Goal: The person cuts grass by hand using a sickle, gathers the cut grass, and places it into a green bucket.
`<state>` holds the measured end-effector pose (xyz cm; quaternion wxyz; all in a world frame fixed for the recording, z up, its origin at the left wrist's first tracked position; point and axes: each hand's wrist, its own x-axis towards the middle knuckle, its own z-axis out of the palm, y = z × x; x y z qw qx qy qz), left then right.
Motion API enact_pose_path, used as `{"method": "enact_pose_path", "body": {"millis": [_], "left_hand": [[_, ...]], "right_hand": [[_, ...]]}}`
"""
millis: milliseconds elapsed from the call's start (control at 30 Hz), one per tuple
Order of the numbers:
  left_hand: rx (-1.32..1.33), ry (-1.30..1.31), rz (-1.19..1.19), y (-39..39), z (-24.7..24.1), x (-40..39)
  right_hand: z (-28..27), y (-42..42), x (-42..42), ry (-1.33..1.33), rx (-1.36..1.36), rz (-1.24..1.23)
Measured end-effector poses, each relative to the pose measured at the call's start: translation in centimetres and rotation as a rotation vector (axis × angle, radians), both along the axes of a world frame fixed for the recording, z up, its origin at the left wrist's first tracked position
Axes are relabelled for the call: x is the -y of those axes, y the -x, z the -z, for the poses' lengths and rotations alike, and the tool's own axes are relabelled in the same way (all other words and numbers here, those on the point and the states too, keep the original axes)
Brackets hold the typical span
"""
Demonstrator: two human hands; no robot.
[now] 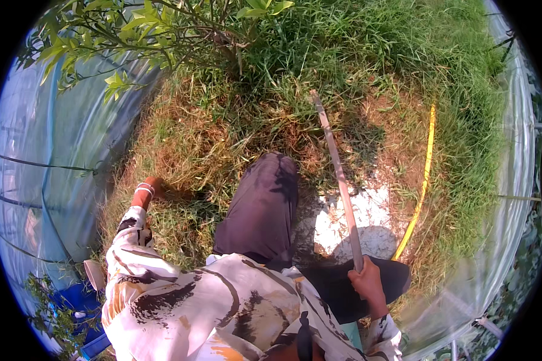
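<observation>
My right hand (366,280) is closed around the near end of a long wooden stick (335,158), close to my bent right knee. The stick slants away from me, and its far end lies over the grass beside the base of a leafy shrub or small tree (228,47). On the other side, my left hand (159,187) reaches down to the dry cut grass (198,149). It is blurred and partly in shade, so I cannot tell whether its fingers hold anything. My left knee (271,194), in dark trousers, points forward between the two hands.
A yellow strip or flat hose (427,167) curves along the ground at right, past a bright white patch (361,221). Translucent plastic sheeting (86,117) walls the left, with more sheeting (515,180) at right. Tall green grass (411,40) grows ahead. Blue objects (79,302) lie behind my left side.
</observation>
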<state>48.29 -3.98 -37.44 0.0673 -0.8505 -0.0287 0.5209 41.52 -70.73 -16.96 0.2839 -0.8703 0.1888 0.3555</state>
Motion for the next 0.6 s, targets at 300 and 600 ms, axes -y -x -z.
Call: {"method": "enact_pose_path", "body": {"millis": [300, 600], "left_hand": [[0.401, 0.497, 0.03, -18.5, -9.3, 20.0], [0.585, 0.795, 0.298, -25.8, -9.0, 24.4]], "right_hand": [[-6.4, -13.6, 3.2, 0.044, 0.245, 0.351], [0.9, -3.3, 12.3, 0.132, 0.48, 0.775]]}}
